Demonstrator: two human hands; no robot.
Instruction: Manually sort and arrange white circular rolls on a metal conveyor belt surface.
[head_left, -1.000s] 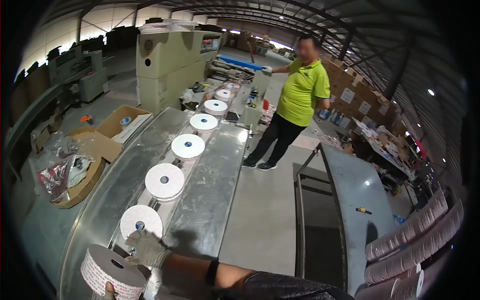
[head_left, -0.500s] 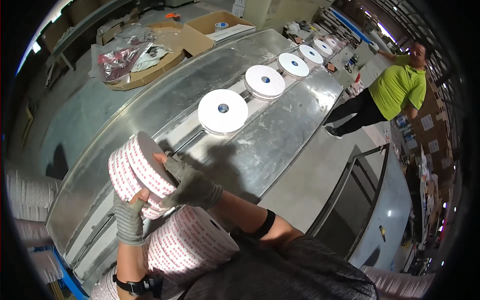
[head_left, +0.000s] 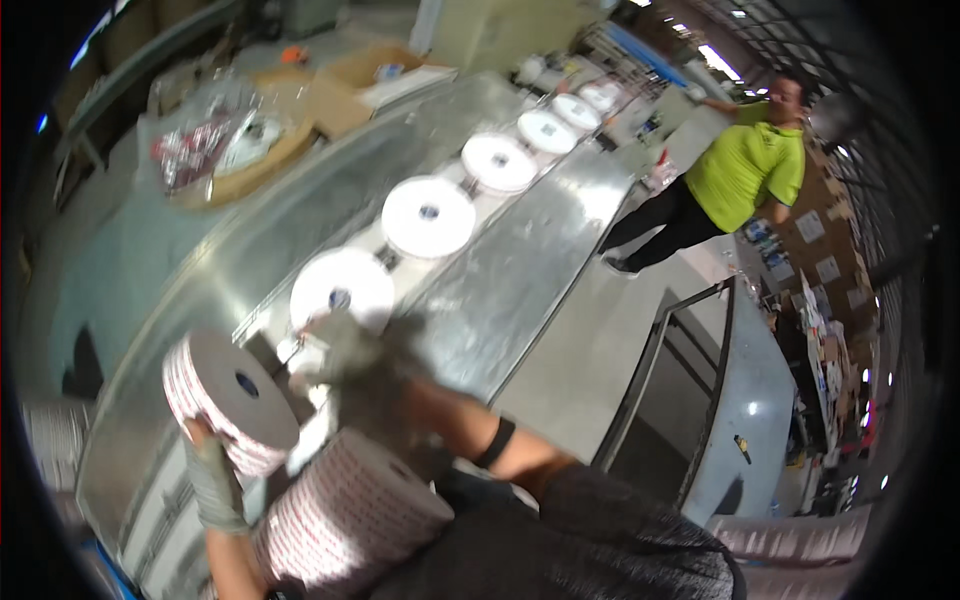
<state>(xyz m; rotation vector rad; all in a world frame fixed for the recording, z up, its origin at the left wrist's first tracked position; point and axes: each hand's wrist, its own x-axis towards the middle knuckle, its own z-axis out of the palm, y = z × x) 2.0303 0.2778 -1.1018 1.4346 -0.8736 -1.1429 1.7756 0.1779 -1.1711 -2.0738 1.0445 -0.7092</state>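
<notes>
My left hand point(head_left: 213, 482) grips a thick white tape roll point(head_left: 235, 385) with red print on its rim. That roll is tilted, its grey side and dark core facing right. My right hand point(head_left: 350, 360), gloved and smeared by motion, is beside the nearest flat white roll point(head_left: 343, 285) on the metal table. A pale blurred patch lies by its fingers, and I cannot make out what it is. Against my body leans a stack of red-printed rolls point(head_left: 345, 515).
More white rolls point(head_left: 428, 215) lie in a row along the metal table point(head_left: 500, 285). An open cardboard box point(head_left: 345, 95) and a tray with plastic wrap point(head_left: 250, 180) are at the far left. A person in a bright green shirt point(head_left: 745, 170) stands beyond the table's right side.
My right hand has come off the roll and moved right of it; my left hand keeps hold. The view has shifted, and the row of rolls appears lower and further left.
</notes>
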